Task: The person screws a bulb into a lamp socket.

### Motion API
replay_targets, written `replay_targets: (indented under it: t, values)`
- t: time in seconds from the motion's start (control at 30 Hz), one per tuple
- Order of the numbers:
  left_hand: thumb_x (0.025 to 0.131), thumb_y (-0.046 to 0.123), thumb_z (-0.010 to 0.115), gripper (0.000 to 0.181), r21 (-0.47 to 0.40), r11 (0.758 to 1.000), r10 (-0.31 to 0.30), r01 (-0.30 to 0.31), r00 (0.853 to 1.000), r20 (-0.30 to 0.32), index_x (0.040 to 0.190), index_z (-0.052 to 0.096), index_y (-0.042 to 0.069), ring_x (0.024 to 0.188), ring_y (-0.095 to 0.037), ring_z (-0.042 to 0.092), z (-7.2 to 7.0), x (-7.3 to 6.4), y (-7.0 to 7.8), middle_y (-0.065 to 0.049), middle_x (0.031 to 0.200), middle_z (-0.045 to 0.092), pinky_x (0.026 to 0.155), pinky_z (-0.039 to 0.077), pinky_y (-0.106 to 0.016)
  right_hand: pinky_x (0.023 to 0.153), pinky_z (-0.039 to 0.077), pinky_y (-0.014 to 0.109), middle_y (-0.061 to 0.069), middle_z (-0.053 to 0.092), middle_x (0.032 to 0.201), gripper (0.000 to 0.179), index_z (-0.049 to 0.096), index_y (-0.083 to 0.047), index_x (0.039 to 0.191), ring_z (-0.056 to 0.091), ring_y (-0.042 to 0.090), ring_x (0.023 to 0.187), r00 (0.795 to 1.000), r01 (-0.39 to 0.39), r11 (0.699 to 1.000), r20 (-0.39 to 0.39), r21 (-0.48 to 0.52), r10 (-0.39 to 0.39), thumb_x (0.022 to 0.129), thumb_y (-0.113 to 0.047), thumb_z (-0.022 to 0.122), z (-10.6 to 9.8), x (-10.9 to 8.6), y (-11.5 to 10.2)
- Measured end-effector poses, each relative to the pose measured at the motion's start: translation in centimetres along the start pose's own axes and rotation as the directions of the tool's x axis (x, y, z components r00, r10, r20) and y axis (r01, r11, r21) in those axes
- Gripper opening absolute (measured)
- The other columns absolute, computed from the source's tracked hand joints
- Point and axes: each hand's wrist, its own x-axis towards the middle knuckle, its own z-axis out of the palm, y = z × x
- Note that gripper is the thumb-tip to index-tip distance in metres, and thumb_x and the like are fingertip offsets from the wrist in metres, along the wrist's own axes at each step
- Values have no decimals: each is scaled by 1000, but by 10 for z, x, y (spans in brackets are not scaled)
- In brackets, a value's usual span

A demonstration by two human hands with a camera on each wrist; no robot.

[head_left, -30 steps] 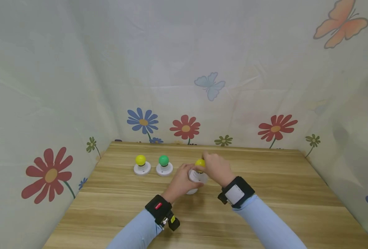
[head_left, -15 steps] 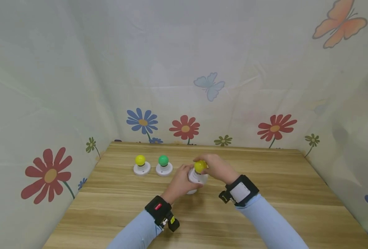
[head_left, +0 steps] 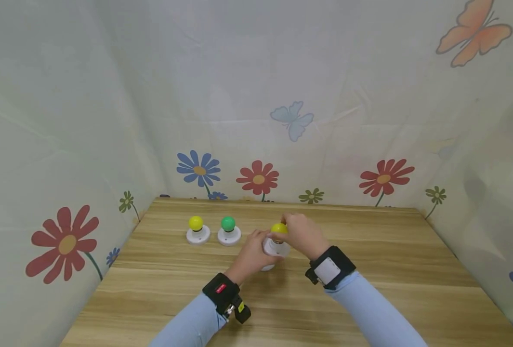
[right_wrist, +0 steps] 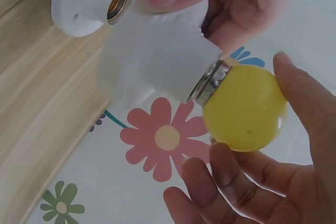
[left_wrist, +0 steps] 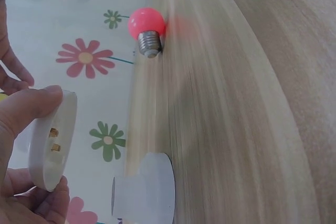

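yellow bulb (right_wrist: 247, 111) sits partway in white holder (right_wrist: 173, 59) above surface (head_left: 369, 274), metal neck (right_wrist: 211, 81) showing. your left hand (head_left: 251, 256) grips holder, right hand (head_left: 305, 235) pinches bulb. hold holder steady, line bulb up straight, turn gently.

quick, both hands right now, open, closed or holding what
Left hand: holding a white lamp socket.
Right hand: holding a yellow bulb between thumb and fingers.
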Motion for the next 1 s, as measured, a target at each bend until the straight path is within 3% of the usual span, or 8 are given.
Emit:
replay_targets:
  t: [0.17, 0.27, 0.37, 0.47, 0.57, 0.67, 0.93, 1.0]
  values:
    - [74, 35, 84, 73, -20, 1000, 3, -3, 1000, -5, 136, 53, 13, 113, -24, 52, -1, 0, -4, -5, 122, 54, 97, 49, -46, 53, 45, 24, 5, 62, 76, 52, 64, -5, 100, 53, 16, 60, 1000, -17, 1000, 4, -1, 17, 78, -51, 75, 5, 1, 1]
    - [75, 35, 83, 73, -26, 1000, 6, -6, 1000, -2, 137, 52, 13, 114, -25, 51, -3, 0, -3, -6, 123, 53, 98, 49, -47, 65, 55, 33, 13, 68, 99, 62, 61, -4, 118, 63, 23, 79, 999, -1, 999, 34, 50, 0, 80, -51, 74, 1, 1, 3]
    - [75, 35, 83, 75, -25, 1000, 8, -8, 1000, 0, 138, 50, 11, 115, -25, 51, -4, 0, -3, -7, 126, 53, 99, 48, -47, 87, 55, 44, 15, 62, 127, 65, 54, -6, 133, 63, 30, 106, 992, 78, 987, 90, 138, -91, 82, -40, 76, -4, 2, 6]
    - [75, 35, 83, 75, -15, 1000, 4, -4, 1000, -2, 138, 50, 10, 116, -26, 50, -5, 1, -3, -8, 128, 52, 100, 48, -47, 101, 47, 48, 13, 54, 139, 61, 52, -10, 137, 55, 32, 122, 962, 198, 958, 146, 206, -230, 82, -20, 77, -10, 3, 10]
    - [75, 36, 83, 74, -4, 1000, -2, 2, 1000, -3, 137, 50, 10, 116, -26, 50, -6, 1, -3, -8, 128, 52, 99, 48, -48, 105, 43, 48, 12, 54, 140, 57, 55, -11, 135, 51, 31, 128, 929, 292, 930, 166, 224, -332, 82, -3, 74, -14, 3, 11]
    - [75, 35, 83, 73, 2, 1000, 2, -2, 1000, 0, 136, 51, 11, 116, -26, 50, -6, 2, -3, -7, 127, 52, 99, 47, -48, 103, 46, 47, 12, 57, 136, 51, 58, -10, 131, 53, 31, 126, 916, 330, 918, 162, 219, -368, 83, 5, 70, -14, 3, 12]
    - [74, 35, 84, 71, -14, 1000, 6, -6, 1000, 0, 134, 53, 12, 112, -24, 51, -5, 3, -4, -5, 122, 54, 98, 48, -47, 96, 51, 44, 13, 61, 129, 42, 62, -6, 126, 58, 31, 119, 925, 300, 932, 178, 202, -336, 85, 1, 69, -12, 4, 11]
    - [74, 36, 84, 72, -19, 1000, 7, -6, 1000, 1, 135, 53, 12, 112, -23, 51, -4, 3, -5, -5, 122, 54, 98, 48, -47, 93, 53, 42, 13, 63, 125, 40, 63, -5, 125, 61, 28, 112, 936, 273, 942, 173, 194, -306, 86, -4, 71, -12, 5, 10]
